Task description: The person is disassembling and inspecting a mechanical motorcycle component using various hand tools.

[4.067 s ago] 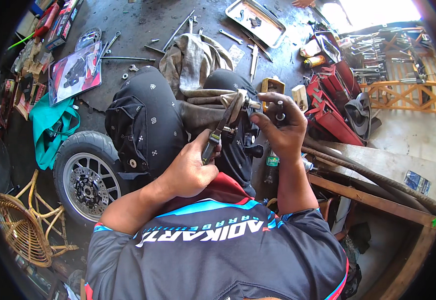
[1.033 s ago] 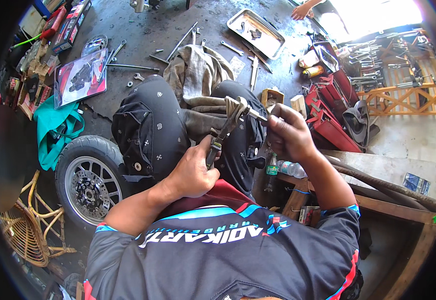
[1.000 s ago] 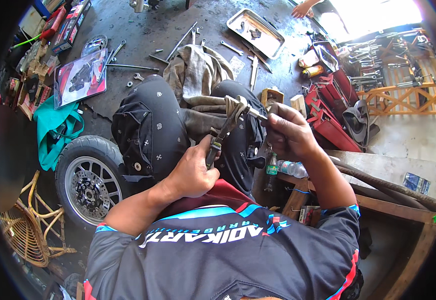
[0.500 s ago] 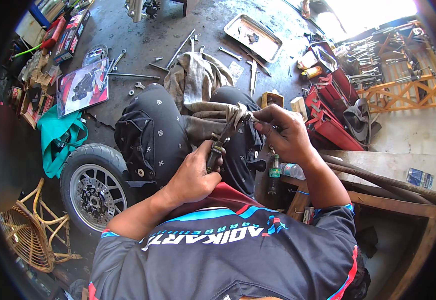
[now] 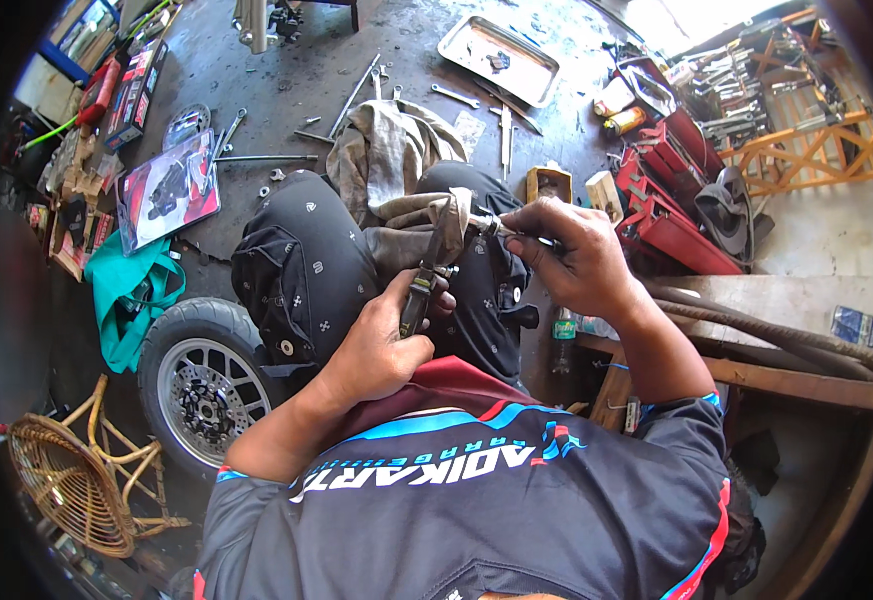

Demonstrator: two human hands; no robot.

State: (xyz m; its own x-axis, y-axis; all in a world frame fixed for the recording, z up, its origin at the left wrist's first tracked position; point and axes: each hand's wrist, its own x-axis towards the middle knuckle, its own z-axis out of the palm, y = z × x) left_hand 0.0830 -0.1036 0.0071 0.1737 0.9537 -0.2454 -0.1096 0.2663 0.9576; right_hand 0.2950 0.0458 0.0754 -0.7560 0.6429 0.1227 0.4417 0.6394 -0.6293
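Observation:
My left hand (image 5: 396, 340) is wrapped around a locking plier tool (image 5: 419, 290) with a dark body and green markings, held upright above my lap. The tool's upper end meets a grimy grey rag (image 5: 414, 215) draped over my legs and wrapped around something. A shiny metal cylindrical part (image 5: 482, 223) sticks out to the right of the rag. My right hand (image 5: 556, 245) pinches a slim metal piece (image 5: 506, 233) at that part, with thumb and forefinger. Its exact kind is too small to tell.
A motorcycle wheel (image 5: 199, 395) and rattan stool (image 5: 66, 480) lie at left, near a teal bag (image 5: 126, 300) and blister pack (image 5: 166, 190). Ahead are wrenches (image 5: 451, 95) and a metal tray (image 5: 496, 60). Red toolboxes (image 5: 656, 220), bottles (image 5: 563, 340) and a bench (image 5: 736, 365) sit right.
My right hand has moved in toward the rag-wrapped end and tipped over the metal part. The view has shifted slightly. The other person's hand at upper right is out of sight now.

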